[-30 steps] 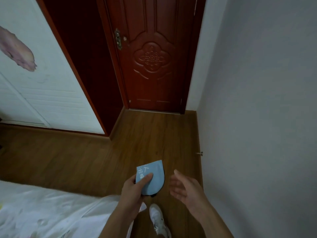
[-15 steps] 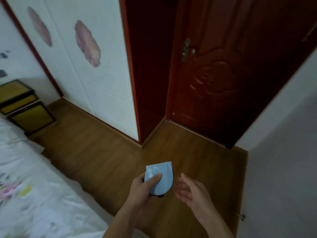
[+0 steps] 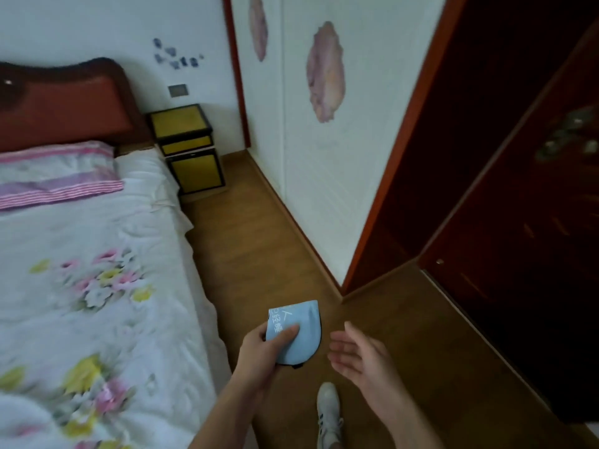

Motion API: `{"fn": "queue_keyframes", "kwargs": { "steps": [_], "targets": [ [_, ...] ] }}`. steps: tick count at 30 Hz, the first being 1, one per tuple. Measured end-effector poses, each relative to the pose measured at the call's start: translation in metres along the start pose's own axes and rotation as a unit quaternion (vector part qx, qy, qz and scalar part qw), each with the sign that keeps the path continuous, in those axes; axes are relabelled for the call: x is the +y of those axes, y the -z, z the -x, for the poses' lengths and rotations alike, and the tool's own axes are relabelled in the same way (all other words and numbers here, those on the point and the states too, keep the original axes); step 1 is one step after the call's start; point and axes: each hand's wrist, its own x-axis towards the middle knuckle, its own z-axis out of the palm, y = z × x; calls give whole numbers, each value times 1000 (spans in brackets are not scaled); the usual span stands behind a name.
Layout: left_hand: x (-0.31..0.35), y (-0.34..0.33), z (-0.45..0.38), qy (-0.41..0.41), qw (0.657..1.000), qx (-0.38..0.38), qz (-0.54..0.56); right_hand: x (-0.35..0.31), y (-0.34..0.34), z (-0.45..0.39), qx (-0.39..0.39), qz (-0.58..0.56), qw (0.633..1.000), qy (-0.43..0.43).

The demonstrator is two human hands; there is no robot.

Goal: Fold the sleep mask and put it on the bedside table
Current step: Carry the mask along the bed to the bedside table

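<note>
Blue mask (image 3: pixel 299 335), folded, is sitting pinched in the left hand (image 3: pixel 263 353) over the floor (image 3: pixel 259 254); right hand (image 3: pixel 363 356) is hanging beside it, fingers spread. Nightstand (image 3: pixel 188 147) is waiting well apart, by the bed (image 3: pixel 97 270).

I see a bedroom with a brown wooden floor (image 3: pixel 259 254). On my left a bed (image 3: pixel 81 270) carries a white flowered cover and a pink-striped pillow (image 3: pixel 55 170) under a dark red headboard (image 3: pixel 61 105). The white wall (image 3: pixel 97 27) behind has a grey switch plate (image 3: pixel 178 90). White wardrobe doors (image 3: pixel 340 189) with pink blotches stand beside a dark red door (image 3: pixel 534 238).
</note>
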Motion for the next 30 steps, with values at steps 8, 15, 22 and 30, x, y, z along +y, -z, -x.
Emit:
{"fn": "queue_keyframes", "kwargs": {
  "steps": [8, 15, 22, 30],
  "targets": [
    [75, -24, -106, -27, 993, 99, 54, -119, -44, -132, -103, 77, 992, 7],
    [124, -33, -149, -41, 982, 151, 106, -190, -89, -186, -175, 115, 978, 11],
    [171, 0, -190, -60, 971, 198, 120, -232, -156, -225, -235, 129, 963, -1],
    [250, 77, -273, -79, 967, 199, 135, -283, -274, -280, -249, 148, 957, 15]
  ]
}}
